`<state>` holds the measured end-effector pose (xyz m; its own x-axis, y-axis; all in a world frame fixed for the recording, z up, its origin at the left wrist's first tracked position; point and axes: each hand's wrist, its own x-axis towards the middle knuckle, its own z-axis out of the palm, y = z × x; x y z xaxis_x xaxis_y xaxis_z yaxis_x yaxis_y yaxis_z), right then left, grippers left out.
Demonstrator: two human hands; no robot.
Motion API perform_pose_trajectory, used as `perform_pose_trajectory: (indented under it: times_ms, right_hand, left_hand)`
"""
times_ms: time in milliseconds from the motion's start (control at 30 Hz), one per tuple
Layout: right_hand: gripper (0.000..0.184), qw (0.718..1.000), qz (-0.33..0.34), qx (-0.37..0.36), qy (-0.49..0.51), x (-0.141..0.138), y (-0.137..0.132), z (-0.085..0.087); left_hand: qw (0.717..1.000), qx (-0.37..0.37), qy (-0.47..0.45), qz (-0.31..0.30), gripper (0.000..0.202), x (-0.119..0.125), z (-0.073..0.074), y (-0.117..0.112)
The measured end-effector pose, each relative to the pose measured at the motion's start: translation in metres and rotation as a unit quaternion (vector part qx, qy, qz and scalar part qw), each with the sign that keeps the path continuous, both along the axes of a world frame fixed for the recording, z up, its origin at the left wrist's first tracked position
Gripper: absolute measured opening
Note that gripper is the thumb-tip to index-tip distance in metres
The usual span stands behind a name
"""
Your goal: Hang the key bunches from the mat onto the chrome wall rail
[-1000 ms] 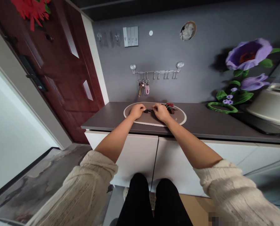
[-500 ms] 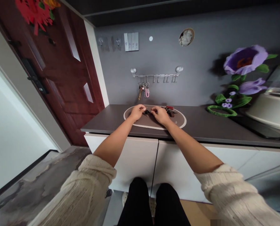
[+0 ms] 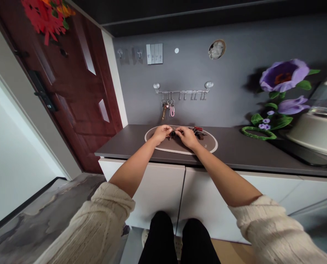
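Note:
Above an oval brown mat (image 3: 177, 146) with a pale rim, my two hands almost meet. My left hand (image 3: 162, 134) has thumb and forefinger pinched on a small set of dark keys (image 3: 172, 135). From the other side my right hand (image 3: 187, 136) pinches the same keys; its fingertips partly hide them. Just right of that hand, more dark keys and a red piece (image 3: 198, 129) lie on the mat. On the wall behind, several keyrings (image 3: 168, 109), one with a pink loop, hang from the left hooks of a clear hook rail (image 3: 182, 92).
The mat rests on a dark grey countertop (image 3: 119, 143) over white cabinets. At the right stand purple fabric flowers (image 3: 284, 77), a green ring (image 3: 258, 134) and a cream appliance with a clear top (image 3: 317, 132). A dark red door (image 3: 89, 110) is at the left.
My hands have drawn closer together, with the right fingertips now at the keys beside the left. The view has tipped slightly upward.

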<state>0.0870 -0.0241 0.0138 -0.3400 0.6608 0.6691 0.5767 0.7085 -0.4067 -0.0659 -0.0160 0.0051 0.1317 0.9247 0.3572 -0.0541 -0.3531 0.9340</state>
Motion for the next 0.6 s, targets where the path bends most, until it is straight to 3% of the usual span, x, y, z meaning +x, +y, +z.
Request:
perform_pose_trajectory:
  times_ms: [333,600]
  right_hand:
    - [0.015,0.996,0.019,-0.028,0.078,0.0015,0.0085,-0.0044]
    - [0.018,0.991,0.015,-0.033,0.127,0.0031,0.0058,0.0005]
  left_hand:
    - [1.000,-0.007,0.012,0.004,0.020,0.0007,-0.0015,0.0025]
    - [0.999,0.020,0.039,0.017,0.026,0.0071,0.0069,0.0005]
